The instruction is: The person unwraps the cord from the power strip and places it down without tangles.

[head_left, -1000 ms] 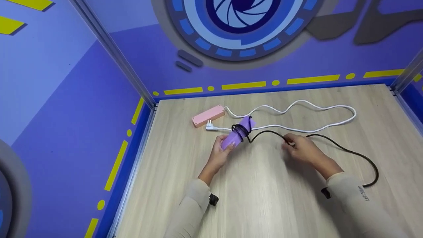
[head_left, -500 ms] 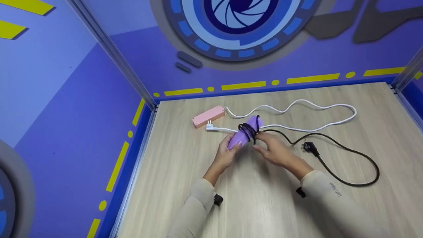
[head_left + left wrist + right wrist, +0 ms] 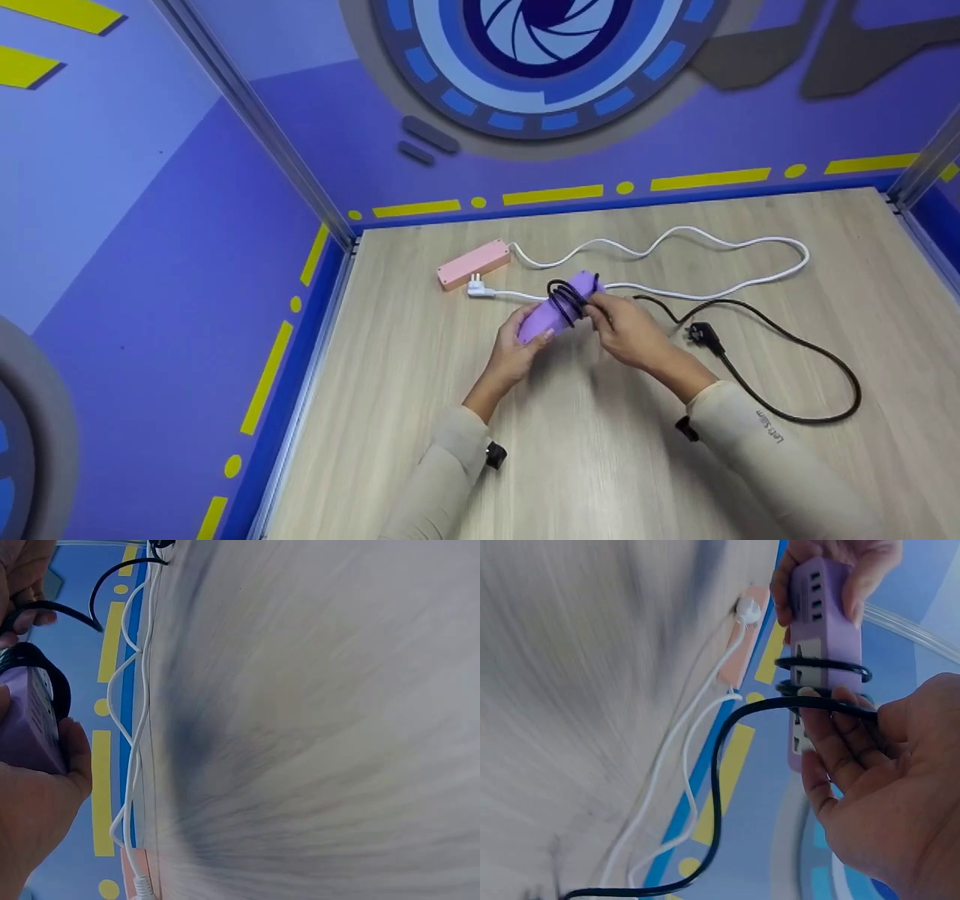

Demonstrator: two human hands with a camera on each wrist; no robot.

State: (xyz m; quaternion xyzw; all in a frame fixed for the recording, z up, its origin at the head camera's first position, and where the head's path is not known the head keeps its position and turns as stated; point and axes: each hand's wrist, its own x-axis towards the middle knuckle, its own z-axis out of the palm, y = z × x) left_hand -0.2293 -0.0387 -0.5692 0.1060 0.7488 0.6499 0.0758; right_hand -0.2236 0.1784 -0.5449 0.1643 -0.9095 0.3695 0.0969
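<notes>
My left hand grips the near end of a purple power strip, held up over the table. Black cord is wound in several loops round the strip's middle. With thumb and fingers, my right hand pinches the black cord close beside the loops. The strip's sockets and a row of small ports show in the right wrist view, facing down toward the table. From the right hand the cord runs to the right, curves round and ends at a black plug on the table.
Behind the hands, a pink power strip lies on the wooden table. Its white cord loops far to the right and returns to a white plug beside it. Blue-purple panels stand at the back and left.
My right hand has come left to the strip, leaving the black plug in sight. The strip has shifted slightly right and tilted, and the right fingers now pinch the cord at the loops.
</notes>
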